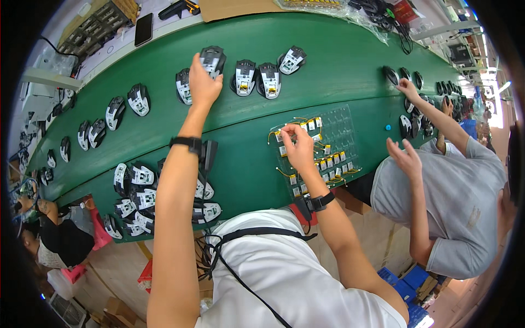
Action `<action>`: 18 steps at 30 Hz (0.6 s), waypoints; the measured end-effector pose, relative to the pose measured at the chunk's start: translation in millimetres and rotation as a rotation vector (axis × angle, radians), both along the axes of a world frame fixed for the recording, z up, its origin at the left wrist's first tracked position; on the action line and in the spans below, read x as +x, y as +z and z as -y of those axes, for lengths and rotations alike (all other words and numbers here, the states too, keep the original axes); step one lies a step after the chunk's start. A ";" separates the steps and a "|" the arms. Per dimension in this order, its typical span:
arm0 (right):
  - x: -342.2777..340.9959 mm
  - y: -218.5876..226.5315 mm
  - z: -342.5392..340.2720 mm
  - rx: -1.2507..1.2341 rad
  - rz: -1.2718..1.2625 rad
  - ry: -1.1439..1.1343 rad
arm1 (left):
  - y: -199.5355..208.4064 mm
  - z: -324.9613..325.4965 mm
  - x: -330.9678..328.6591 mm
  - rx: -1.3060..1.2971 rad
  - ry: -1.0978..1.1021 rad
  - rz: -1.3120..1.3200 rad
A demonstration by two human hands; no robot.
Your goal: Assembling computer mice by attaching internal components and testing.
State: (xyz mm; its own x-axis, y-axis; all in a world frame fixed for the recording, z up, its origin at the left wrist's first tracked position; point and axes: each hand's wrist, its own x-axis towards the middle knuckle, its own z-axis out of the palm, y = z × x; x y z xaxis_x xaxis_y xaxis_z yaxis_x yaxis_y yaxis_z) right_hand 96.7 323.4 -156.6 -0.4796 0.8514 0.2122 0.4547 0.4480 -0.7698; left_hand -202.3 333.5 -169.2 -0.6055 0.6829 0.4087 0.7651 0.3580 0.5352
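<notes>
At the far side of the green work surface, my left hand (pixel 204 87) is closed on a black-and-grey computer mouse (pixel 212 57). Its fingers wrap the mouse's left side, and part of the grip is hidden. Right of it lie several opened mice, one with a yellow part showing (pixel 244 82). My right hand (pixel 298 147) hovers over a clear plastic tray (pixel 340 127) of small wired batteries. Thumb and forefinger pinch a small silver battery (pixel 278 134) at the tray's upper left; the fingertips partly cover it. Several other batteries (pixel 330 162) sit in the tray's pockets.
Mice (pixel 139 99) lie in a row along the left, and more are piled (pixel 143 198) near the front edge. To my right a co-worker in a grey shirt (pixel 443 202) reaches over other mice. A phone (pixel 143 29) lies at the back left.
</notes>
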 end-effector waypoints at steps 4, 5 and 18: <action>10.0 16.1 16.5 -0.402 -0.293 -0.084 | 42.5 56.1 23.1 0.568 -0.358 1.512; 8.5 29.3 24.2 -0.473 -0.384 -0.057 | 57.1 76.1 37.5 0.552 -0.437 1.590; 13.0 146.6 89.5 -0.829 -0.524 0.326 | 123.0 189.1 138.1 0.294 -0.781 1.577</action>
